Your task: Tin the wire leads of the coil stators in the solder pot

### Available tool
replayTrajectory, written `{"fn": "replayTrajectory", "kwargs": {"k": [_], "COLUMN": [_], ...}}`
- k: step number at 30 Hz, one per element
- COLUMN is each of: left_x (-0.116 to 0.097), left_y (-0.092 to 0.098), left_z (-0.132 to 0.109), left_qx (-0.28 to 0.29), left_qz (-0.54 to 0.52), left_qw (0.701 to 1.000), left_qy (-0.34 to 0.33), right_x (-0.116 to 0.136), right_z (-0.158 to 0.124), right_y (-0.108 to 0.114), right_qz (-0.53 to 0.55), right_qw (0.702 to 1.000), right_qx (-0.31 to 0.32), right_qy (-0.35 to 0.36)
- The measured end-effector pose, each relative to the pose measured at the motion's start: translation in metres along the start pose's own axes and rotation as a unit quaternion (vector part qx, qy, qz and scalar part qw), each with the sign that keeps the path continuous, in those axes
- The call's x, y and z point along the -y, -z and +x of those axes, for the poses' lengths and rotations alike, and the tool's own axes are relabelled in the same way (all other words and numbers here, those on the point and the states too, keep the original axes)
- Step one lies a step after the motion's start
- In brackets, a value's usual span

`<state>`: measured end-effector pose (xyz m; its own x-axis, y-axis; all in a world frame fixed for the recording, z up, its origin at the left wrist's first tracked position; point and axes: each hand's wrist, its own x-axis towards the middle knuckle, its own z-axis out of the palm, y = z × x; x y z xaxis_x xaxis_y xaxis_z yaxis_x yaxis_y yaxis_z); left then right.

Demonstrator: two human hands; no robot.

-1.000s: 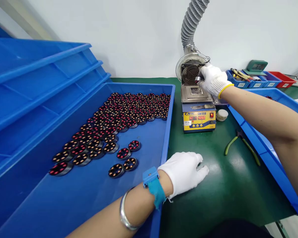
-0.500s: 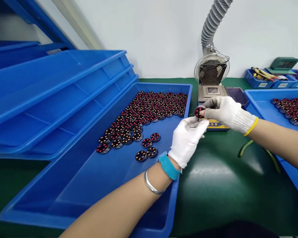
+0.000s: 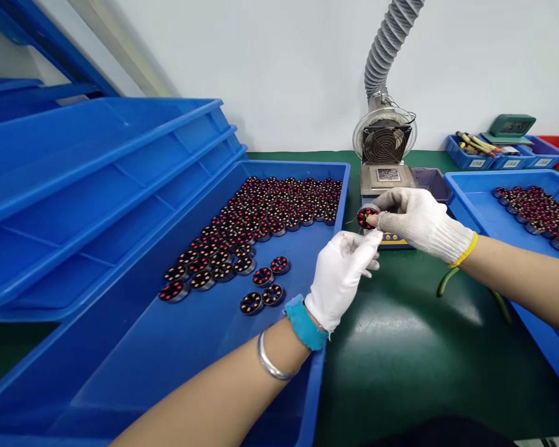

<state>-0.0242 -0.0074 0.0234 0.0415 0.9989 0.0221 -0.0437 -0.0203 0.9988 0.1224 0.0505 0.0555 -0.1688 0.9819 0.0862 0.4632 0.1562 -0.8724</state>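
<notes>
A round black part with red dots [image 3: 367, 216] is pinched between the thumb and fingers of my right hand [image 3: 417, 220], in front of the metal device [image 3: 387, 177]. Just below it, my left hand [image 3: 342, 270] has its thumb and forefinger pressed together near the part's lower edge; what they hold, if anything, is too small to make out. Both hands wear white gloves. A thin wire sticks out at the part's left. Many similar round parts [image 3: 279, 208] lie in the large blue tray [image 3: 328, 347] on the left.
Stacked blue trays [image 3: 121, 180] stand at the left. A second blue tray [image 3: 470, 192] with round parts is at the right. Behind are a grey hose [image 3: 391, 46], small bins [image 3: 470, 160] and a green clock [image 3: 512, 126]. A green strap [image 3: 447, 281] lies on the table.
The view has shifted slightly, moving the scene left. My left hand has dropped a little away from the round part, which stays in my right hand.
</notes>
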Motion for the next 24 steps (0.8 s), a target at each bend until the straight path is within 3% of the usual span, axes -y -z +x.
{"fn": "replayTrajectory", "kwargs": {"k": [5,11,16,20,24], "left_x": [0.005,0.003,0.001,0.004,0.004], "left_y": [-0.002,-0.001,-0.001,-0.003,-0.005], "left_z": [0.000,-0.002,0.000,-0.001,-0.003], "left_qx": [0.007,0.037,0.038,0.098,0.138], "left_qz": [-0.007,0.002,0.029,0.089,0.157], "left_qw": [1.000,0.999,0.999,0.991,0.977], "left_qy": [0.007,0.027,0.021,0.034,0.048], "right_x": [0.002,-0.004,-0.008,-0.006,-0.010], "right_z": [0.001,0.013,0.009,0.033,0.086], "right_y": [-0.001,0.003,0.001,0.014,0.041], "right_qz": [-0.009,-0.018,0.014,-0.102,-0.275], "right_qw": [1.000,0.998,0.999,0.984,0.932], "right_qx": [-0.004,-0.065,-0.023,-0.104,-0.201], "right_qy": [0.008,0.019,0.044,0.101,0.122]}}
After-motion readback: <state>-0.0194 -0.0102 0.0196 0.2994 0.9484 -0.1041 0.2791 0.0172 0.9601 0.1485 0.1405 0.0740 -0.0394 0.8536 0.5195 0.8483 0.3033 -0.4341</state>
